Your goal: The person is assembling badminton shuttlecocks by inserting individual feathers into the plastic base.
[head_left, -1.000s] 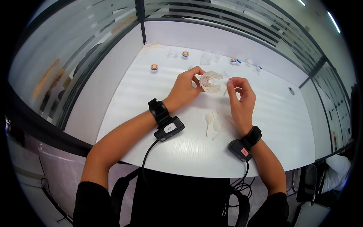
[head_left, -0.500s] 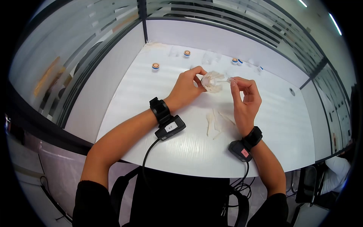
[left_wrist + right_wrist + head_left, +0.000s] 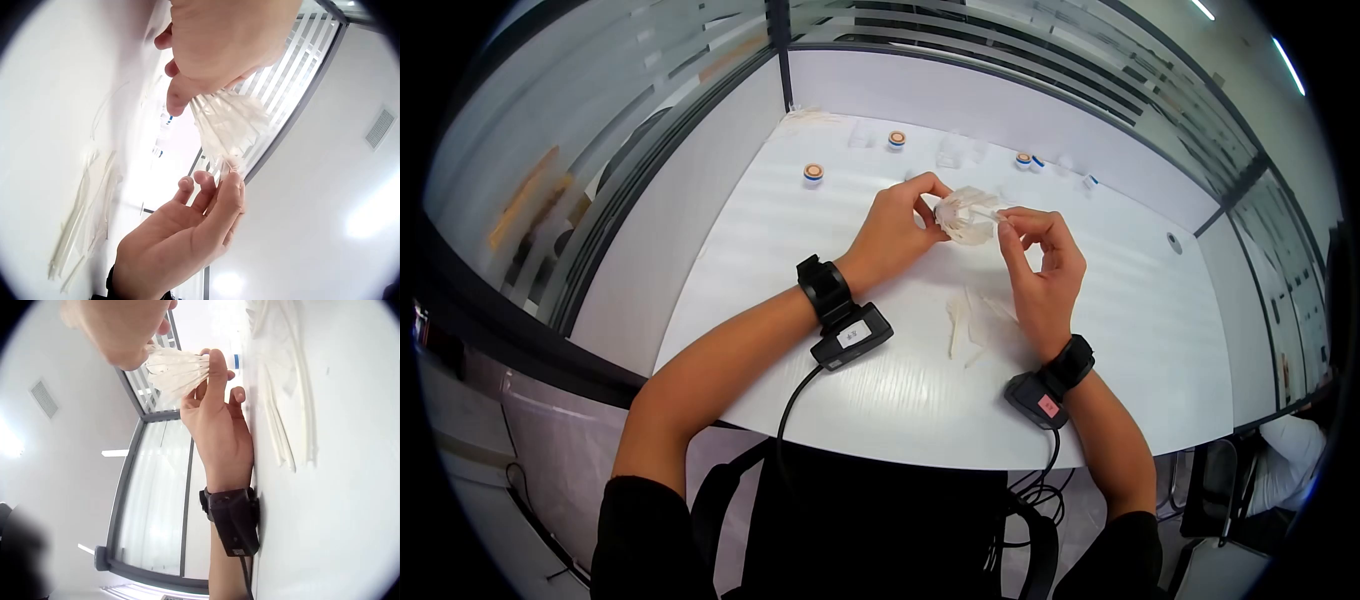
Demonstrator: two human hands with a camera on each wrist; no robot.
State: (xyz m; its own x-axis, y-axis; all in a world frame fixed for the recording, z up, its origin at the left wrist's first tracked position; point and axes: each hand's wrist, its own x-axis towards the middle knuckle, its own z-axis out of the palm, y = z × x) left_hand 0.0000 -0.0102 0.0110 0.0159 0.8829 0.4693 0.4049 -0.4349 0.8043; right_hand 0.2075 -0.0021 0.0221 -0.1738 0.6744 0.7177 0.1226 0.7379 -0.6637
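A white feather shuttlecock [image 3: 965, 217] is held above the table, its feathered skirt pointing to the right in the head view. My left hand [image 3: 899, 222] grips it by the narrow end, thumb and fingers around the base, which they mostly hide. At the skirt's open side, my right hand [image 3: 1045, 262] pinches a feather between thumb and fingertips. In the left wrist view the right fingertips [image 3: 232, 178] meet the tips of the skirt. Loose feathers [image 3: 970, 325] lie on the table below the hands.
Toward the back of the white table [image 3: 880, 400] stand several small round pieces with orange-brown tops and blue bands, such as one piece [image 3: 813, 174] at left. Clear plastic bits [image 3: 950, 150] lie near the back panel [image 3: 960, 95]. More pale feathers [image 3: 810, 116] sit in the far left corner.
The right hand has brought a feather from beside the shuttlecock to its skirt, shifted out to the right, then moved back closer. The left hand keeps its grip, almost still.
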